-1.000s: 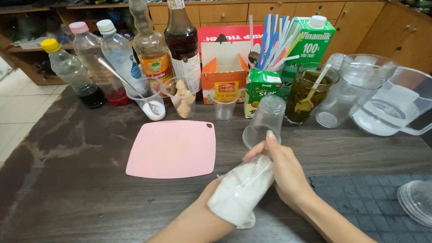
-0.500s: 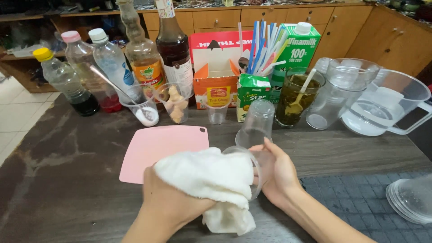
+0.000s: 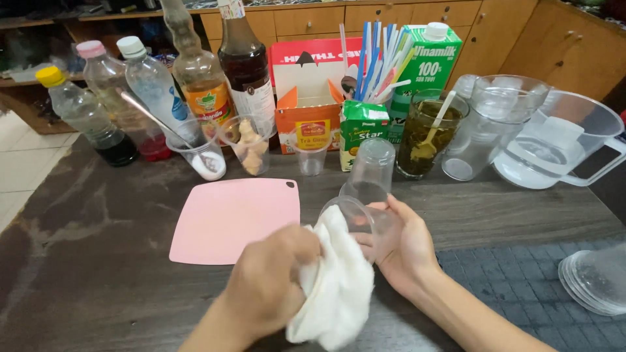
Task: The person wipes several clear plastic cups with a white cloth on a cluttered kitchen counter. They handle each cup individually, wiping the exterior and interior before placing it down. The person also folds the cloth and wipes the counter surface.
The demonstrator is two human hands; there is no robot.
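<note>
1. Left of the hands, a pink cutting mat [image 3: 235, 218] lies flat on the dark bench [image 3: 85, 261], with a row of bottles [image 3: 153, 91] behind it.
2. The left hand [image 3: 270, 287] is closed around a white cloth [image 3: 336, 280]. A second ago that cloth hung loose over the hand; now it is bunched and pushed into the mouth of the cup, so the wiping of the inside looks under way.
3. The clear plastic cup [image 3: 355, 218] lies tilted on its side between both hands, mouth toward the left hand.
4. The right hand [image 3: 404, 244] cups it from the far side, fingers curled round its wall, much as it did before.
5. Just beyond the hands stands an upside-down clear cup [image 3: 373, 169], close enough to be knocked.
6. Farther right are a glass of dark tea with a spoon [image 3: 427, 133], a clear jug [image 3: 561, 140] and stacked lids [image 3: 596, 277].
</note>
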